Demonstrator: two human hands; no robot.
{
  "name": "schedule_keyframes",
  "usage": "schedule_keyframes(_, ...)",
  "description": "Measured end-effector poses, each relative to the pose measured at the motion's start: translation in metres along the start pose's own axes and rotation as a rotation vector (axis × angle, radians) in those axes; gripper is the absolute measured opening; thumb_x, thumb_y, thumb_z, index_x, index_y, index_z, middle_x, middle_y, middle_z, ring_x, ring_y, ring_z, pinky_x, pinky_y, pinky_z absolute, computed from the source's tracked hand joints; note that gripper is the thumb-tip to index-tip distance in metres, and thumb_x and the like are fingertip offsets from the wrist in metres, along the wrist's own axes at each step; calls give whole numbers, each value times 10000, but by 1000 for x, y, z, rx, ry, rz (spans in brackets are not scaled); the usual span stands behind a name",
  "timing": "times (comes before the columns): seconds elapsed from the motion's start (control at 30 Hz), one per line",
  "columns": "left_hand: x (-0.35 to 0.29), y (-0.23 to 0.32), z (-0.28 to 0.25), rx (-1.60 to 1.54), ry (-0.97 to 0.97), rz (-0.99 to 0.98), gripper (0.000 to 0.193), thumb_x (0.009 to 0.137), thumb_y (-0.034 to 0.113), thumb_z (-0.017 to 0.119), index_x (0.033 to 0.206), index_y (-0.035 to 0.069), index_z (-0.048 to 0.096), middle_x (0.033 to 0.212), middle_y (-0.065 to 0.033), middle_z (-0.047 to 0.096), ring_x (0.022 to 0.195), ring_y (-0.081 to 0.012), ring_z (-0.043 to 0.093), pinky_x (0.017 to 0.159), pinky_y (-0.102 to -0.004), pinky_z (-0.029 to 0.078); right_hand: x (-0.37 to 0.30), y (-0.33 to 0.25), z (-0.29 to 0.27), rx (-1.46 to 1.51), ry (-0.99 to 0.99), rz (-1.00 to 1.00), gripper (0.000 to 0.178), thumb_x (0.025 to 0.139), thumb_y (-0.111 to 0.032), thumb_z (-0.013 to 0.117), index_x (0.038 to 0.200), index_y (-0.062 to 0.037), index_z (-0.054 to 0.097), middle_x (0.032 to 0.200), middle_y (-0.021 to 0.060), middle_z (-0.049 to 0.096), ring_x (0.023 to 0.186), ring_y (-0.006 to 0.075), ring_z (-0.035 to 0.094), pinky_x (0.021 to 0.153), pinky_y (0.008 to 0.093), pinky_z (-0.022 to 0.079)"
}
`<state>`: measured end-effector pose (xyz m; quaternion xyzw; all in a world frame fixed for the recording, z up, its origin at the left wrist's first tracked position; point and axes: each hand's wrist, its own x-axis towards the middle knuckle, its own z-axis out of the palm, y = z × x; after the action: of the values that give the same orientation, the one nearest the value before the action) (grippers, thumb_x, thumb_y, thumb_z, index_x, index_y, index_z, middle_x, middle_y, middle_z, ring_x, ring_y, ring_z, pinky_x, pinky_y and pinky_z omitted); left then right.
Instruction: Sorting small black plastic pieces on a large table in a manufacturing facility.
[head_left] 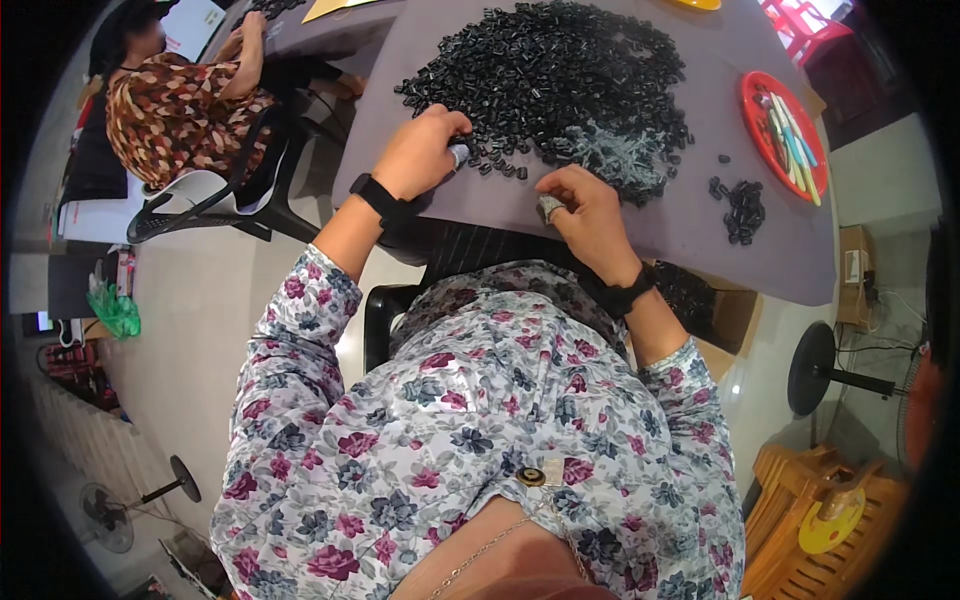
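A wide heap of small black plastic pieces (545, 75) covers the middle of the table. My left hand (420, 152) is at the heap's near left edge, with its fingers curled together. Something grey (459, 156) shows at its thumb, perhaps a wrap; any piece in its grip is too small to make out. Just in front of the heap, my right hand (592, 212) is also closed, thumb toward forefinger. A similar grey covering (549, 206) shows at that thumb, and what it pinches, if anything, is hidden. Beside it lie thin grey-green scraps (615, 152).
On the right of the grey-covered table (690, 225) sit a red tray (755, 120) with pen-like tools and a small group of black pieces (742, 212). Another person (190, 120) sits at the far left on a chair. A standing fan (812, 368) is at right.
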<state>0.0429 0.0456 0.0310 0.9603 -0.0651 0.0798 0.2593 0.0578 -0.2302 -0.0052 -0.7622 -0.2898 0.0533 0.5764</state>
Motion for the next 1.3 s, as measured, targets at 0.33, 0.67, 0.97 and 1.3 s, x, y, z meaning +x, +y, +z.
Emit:
schedule_keyframes(0.33, 8, 26, -5, 90, -107, 113, 274, 795, -43, 626, 1028, 48, 738, 995, -151, 681, 1012, -386, 661, 870, -463, 534, -2, 2, 1, -3, 13, 0, 199, 833, 28, 661, 1027, 2, 695, 928, 95, 673, 808, 207, 687, 725, 312, 530)
schedule_keyframes(0.67, 22, 32, 2, 204, -138, 95, 217, 777, -23, 651, 977, 8, 730, 928, -185, 712, 919, -387, 689, 830, -457, 546, -1, 4, 2, 18, 13, -6, 197, 839, 31, 663, 1030, -4, 699, 922, 94, 669, 811, 201, 689, 722, 308, 536)
schedule_keyframes(0.97, 14, 26, -4, -171, -108, -38, 154, 808, 0, 636, 945, 7, 707, 817, -135, 698, 734, -287, 679, 671, -412, 513, -1, 1, 2, 23, 14, 4, 202, 839, 36, 670, 1035, -6, 701, 932, 83, 684, 807, 186, 690, 716, 296, 533)
schedule_keyframes(1.3, -18, 51, 7, -1199, -271, -322, 196, 1010, 73, 637, 1184, 1, 687, 1039, -72, 747, 872, -103, 705, 777, -222, 574, 0, -26, -10, 238, -49, 153, 286, 872, 85, 643, 1141, -12, 645, 990, 11, 655, 906, 77, 627, 788, 230, 500)
